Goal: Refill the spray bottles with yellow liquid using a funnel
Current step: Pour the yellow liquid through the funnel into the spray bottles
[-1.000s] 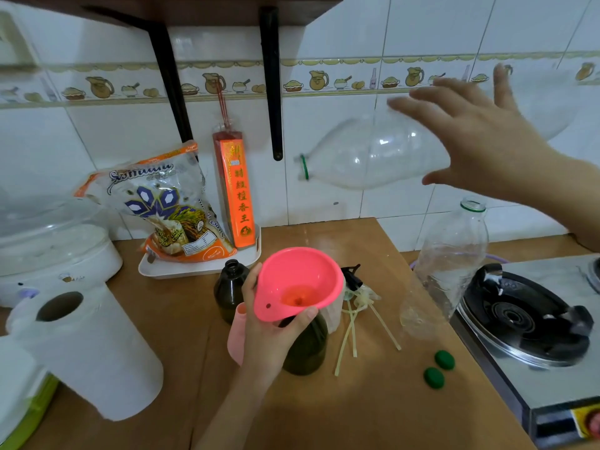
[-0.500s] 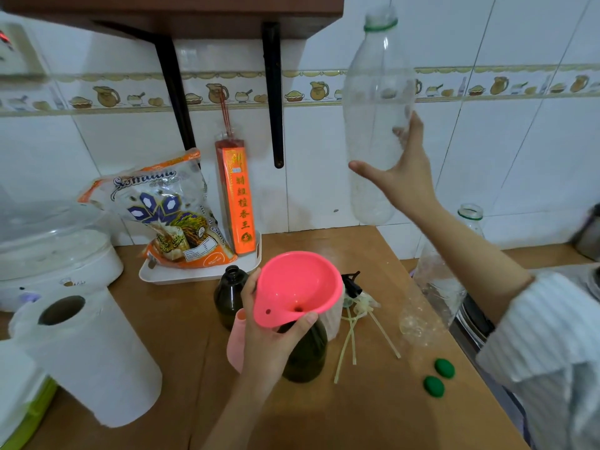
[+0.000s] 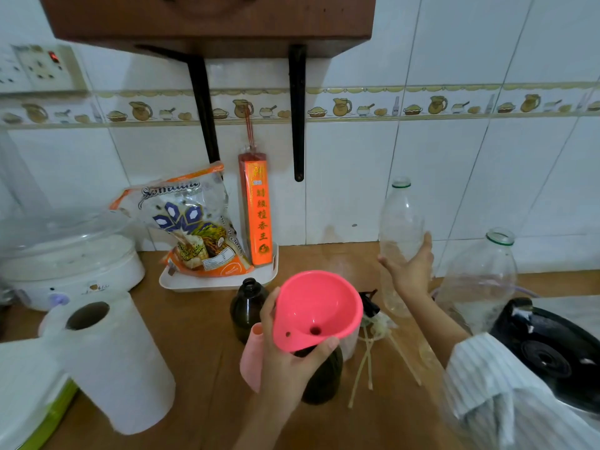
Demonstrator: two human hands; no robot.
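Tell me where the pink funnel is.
Centre of the head view: the pink funnel sits in a dark bottle, gripped by the left hand.

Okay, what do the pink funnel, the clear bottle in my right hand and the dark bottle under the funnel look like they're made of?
Pink funnel: likely moulded plastic, smooth, opaque, slight sheen.
Clear bottle: thin see-through plastic, probably PET; ribbed wall, green neck ring.
Dark bottle: brown, glossy and translucent; plastic or glass, can't tell.

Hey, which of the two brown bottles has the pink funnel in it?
The nearer brown bottle, under the left hand, which holds the pink funnel in its neck. The other brown bottle stands behind it by the white tray, mouth open and bare.
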